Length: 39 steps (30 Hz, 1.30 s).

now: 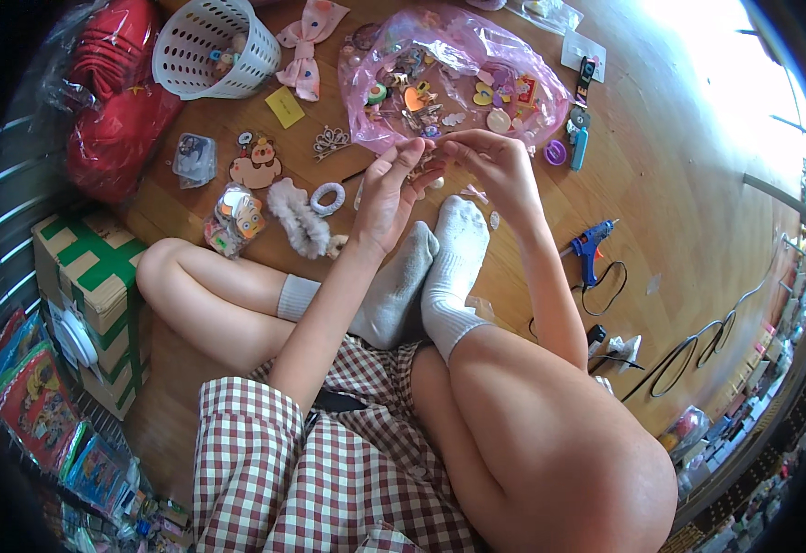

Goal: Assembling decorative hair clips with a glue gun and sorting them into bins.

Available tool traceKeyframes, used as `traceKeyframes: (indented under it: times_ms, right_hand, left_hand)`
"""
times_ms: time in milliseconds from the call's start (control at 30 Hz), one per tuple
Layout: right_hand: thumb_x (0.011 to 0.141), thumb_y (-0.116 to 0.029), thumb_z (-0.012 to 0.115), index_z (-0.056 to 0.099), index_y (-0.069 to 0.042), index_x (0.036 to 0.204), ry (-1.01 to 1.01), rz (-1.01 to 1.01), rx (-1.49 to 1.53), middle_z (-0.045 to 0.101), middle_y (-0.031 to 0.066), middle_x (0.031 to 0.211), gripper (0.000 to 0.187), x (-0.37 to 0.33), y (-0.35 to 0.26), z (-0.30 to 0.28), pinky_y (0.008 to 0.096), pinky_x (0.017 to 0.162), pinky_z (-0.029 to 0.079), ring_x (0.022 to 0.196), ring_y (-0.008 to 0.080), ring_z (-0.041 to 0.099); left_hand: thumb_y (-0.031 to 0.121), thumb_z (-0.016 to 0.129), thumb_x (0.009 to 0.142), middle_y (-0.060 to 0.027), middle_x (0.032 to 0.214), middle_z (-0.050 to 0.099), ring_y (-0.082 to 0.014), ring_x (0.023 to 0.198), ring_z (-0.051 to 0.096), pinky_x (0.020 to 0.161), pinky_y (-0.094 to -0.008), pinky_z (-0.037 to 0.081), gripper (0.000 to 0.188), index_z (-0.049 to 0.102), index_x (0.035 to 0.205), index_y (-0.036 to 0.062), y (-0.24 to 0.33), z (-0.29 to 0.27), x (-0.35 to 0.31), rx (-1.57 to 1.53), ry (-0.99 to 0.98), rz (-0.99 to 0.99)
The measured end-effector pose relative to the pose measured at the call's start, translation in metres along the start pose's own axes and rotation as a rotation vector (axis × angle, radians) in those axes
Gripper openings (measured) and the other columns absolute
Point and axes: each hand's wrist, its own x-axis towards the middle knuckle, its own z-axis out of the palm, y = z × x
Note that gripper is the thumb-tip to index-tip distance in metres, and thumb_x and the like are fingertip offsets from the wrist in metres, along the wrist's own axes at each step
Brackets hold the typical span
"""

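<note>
**Left hand and right hand meeting just short of an open pink plastic bag**

Thumbs and fingers are pinching narrowly; whatever they may be holding is too small to tell. Just beyond the fingertips, the bag is containing many small colourful trinkets, too crowded to count. Two socked feet are filling the space directly on the hands' near side. Left of the left hand, one tiara, one grey fluffy hair band and one white ring-shaped hair tie are lying. Farther off that way, one pink bow is resting beside one white perforated basket, which is holding at least one figurine. Right of the right hand, one blue glue gun is lying.
</note>
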Motion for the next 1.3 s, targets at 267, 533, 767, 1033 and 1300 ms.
traceKeyframes:
  times_ms: [267, 533, 767, 1033, 1300]
  right_hand:
    - [0.079, -0.018, 0.064, 0.061, -0.008, 0.104, 0.150, -0.346, -0.845, 0.057, 0.0102, 0.101, 0.027, 0.052, 0.038, 0.022, 0.0358, 0.075, 0.047, 0.089, 0.0266, 0.058]
    - [0.077, -0.018, 0.064, 0.064, -0.007, 0.096, 0.119, -0.205, -0.696, 0.064, 0.0110, 0.092, 0.022, 0.062, 0.048, 0.014, 0.0371, 0.073, 0.049, 0.083, 0.0279, 0.063]
    - [0.082, -0.010, 0.064, 0.062, 0.004, 0.097, 0.028, -0.027, -0.022, 0.067, 0.0081, 0.086, 0.020, 0.049, 0.038, -0.002, 0.0250, 0.070, 0.050, 0.077, 0.0133, 0.064]
    - [0.083, -0.006, 0.064, 0.058, 0.003, 0.091, -0.163, 0.178, 0.303, 0.065, 0.0058, 0.085, 0.014, 0.003, 0.002, 0.010, 0.0221, 0.071, 0.049, 0.078, 0.0102, 0.061]
    - [0.084, -0.007, 0.063, 0.056, -0.002, 0.091, 0.005, 0.101, 0.285, 0.065, 0.0032, 0.083, 0.010, -0.011, 0.015, 0.029, 0.0199, 0.066, 0.045, 0.077, 0.0059, 0.058]
  left_hand:
    - [0.014, 0.041, 0.093, -0.0155, 0.106, 0.059, -0.0223, 0.096, 0.060, 0.088, -0.0320, 0.049, 0.028, 0.052, 0.110, -0.0053, 0.005, -0.019, 0.000, -0.095, -0.032, -0.038]
    - [0.010, 0.037, 0.092, -0.0169, 0.109, 0.058, -0.0231, 0.099, 0.059, 0.092, -0.0331, 0.046, 0.030, 0.049, 0.114, -0.0066, 0.000, -0.020, -0.001, -0.072, 0.009, -0.074]
    - [0.018, 0.038, 0.093, -0.0168, 0.112, 0.057, -0.0235, 0.104, 0.057, 0.095, -0.0347, 0.044, 0.035, 0.049, 0.116, -0.0061, -0.005, -0.019, 0.007, -0.183, 0.019, -0.112]
    - [0.032, 0.033, 0.095, -0.0191, 0.123, 0.051, -0.0258, 0.115, 0.050, 0.098, -0.0385, 0.040, 0.048, 0.045, 0.122, -0.0060, 0.012, -0.008, 0.001, -0.449, -0.054, -0.116]
    - [0.033, 0.028, 0.096, -0.0195, 0.127, 0.048, -0.0251, 0.118, 0.048, 0.099, -0.0378, 0.039, 0.051, 0.041, 0.127, -0.0057, 0.009, -0.004, -0.007, -0.525, -0.089, -0.123]
